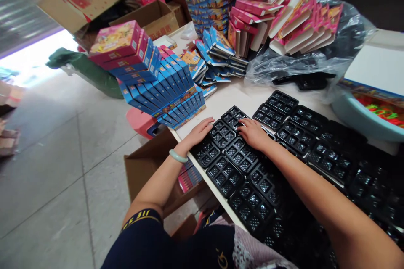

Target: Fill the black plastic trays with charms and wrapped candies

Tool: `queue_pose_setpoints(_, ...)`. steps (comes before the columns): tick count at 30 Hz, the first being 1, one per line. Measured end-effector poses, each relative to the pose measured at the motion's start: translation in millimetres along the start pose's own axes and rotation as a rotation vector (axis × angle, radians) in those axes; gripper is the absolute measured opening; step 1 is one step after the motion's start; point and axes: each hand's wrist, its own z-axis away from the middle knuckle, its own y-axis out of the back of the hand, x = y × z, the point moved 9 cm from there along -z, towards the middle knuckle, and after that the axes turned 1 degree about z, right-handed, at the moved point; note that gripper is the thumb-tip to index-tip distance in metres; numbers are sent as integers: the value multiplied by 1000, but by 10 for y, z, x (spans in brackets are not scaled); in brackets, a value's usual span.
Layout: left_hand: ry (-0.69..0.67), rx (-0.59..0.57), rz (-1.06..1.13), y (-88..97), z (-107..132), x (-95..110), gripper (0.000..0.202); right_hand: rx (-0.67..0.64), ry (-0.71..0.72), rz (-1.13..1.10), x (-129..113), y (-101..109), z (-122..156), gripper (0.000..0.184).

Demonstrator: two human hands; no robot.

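Black plastic trays (224, 175) with small square compartments lie edge to edge over the table. My left hand (200, 131), with a pale green bangle (178, 156) at its wrist, rests on the outer edge of the far-left trays. Its fingers are stretched out and it holds nothing. Across from it, my right hand (253, 133) lies on the right side of the same group, its fingertips touching a far tray (233, 114). Those fingers are slightly bent and apart, with nothing seen in them. Another group of trays (295, 136) lies beyond my right forearm.
Blue and pink boxes (167, 86) stand stacked at the table's left corner. Loose blue boxes (217, 56) and open pink boxes (303, 21) pile up behind. A light blue basin (366, 115) sits at right. An open carton (148, 168) stands below the table edge.
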Motion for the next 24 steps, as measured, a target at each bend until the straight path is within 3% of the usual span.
queue_pose_setpoints(6,-92,28,-112,-37,-558,378,40,46,-2,-33,-34,80,11,28)
queue_pose_setpoints(9,-206,111,-94,-49,-1023,781,35,115,-11,-81,5,182,48,31)
queue_pose_setpoints(11,-316,50,-51,-252,-1412,1155,33,155,-15,-132,41,258,101,30)
queue_pose_setpoints(14,-362,-140,-85,-777,-2034,1630,30,206,-12,-227,96,387,240,25)
queue_pose_setpoints(16,-341,-108,-248,-1015,-2422,1831,28,241,-14,-280,145,478,373,23)
queue_pose_setpoints(20,-325,30,-368,-1240,-2940,2028,28,292,-51,-332,314,611,686,22)
queue_pose_setpoints(24,-309,107,-452,-1338,-3152,2001,30,333,-94,-357,517,668,938,22)
